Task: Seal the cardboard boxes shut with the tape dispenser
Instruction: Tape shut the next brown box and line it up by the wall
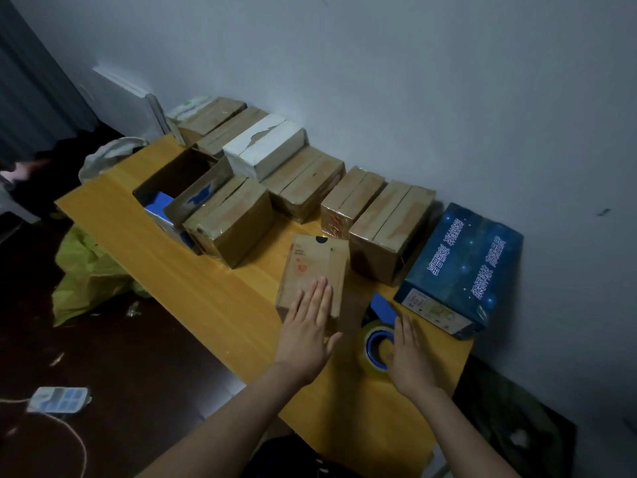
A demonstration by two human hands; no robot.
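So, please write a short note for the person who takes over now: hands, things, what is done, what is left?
Left hand: open, flat, fingertips on the small cardboard box.
Right hand: open, over the tape dispenser, not gripping it.
Done: the brown boxes along the wall look taped.
Left: the small box shows no tape; the open box at far left is unsealed.

The room is dim, with a cool bluish cast over the wall (413, 81). The floor (120, 357) at the left sinks into near black. Soft glare sits on the taped boxes (227, 222). Edges bend with wide-angle distortion, and detail is soft and slightly smeared throughout.
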